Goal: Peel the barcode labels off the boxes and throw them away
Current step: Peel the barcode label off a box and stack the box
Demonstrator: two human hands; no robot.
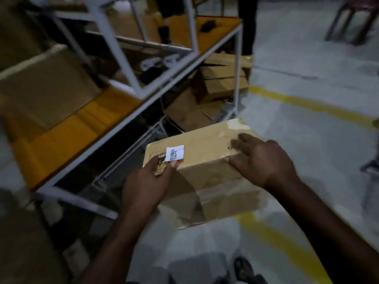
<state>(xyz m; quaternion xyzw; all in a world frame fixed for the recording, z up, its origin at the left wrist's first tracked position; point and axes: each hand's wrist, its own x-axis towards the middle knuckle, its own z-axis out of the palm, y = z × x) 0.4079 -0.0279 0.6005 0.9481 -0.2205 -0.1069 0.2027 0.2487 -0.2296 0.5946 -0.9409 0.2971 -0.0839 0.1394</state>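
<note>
At the far left a large cardboard box (44, 87) sits on the yellow shelf (61, 144) of a white metal rack (114, 37), and more flattened cardboard (221, 78) lies under the rack's far end. Lower and nearer, the left hand (147, 181) reaches forward from a bare forearm that rises from the bottom of the view; its fingers are loosely curled, the thumb (173, 166) and a fingertip pressed on the near left corner of the top of a brown box (205, 160), just below the white barcode label (174, 153). The label is stuck flat on the box top near that left corner, and the thumb tip touches or almost touches its lower edge; which one cannot be told through the blur. The box is held above the grey floor (307, 68), tilted with its right end farther away. On the right, the right hand (264, 160) lies spread over the box's right end, fingers wide apart on the top, thumb along the near edge, wrist bent down from a forearm that comes in from the lower right. A yellow floor line (307, 103) runs beyond it.
</note>
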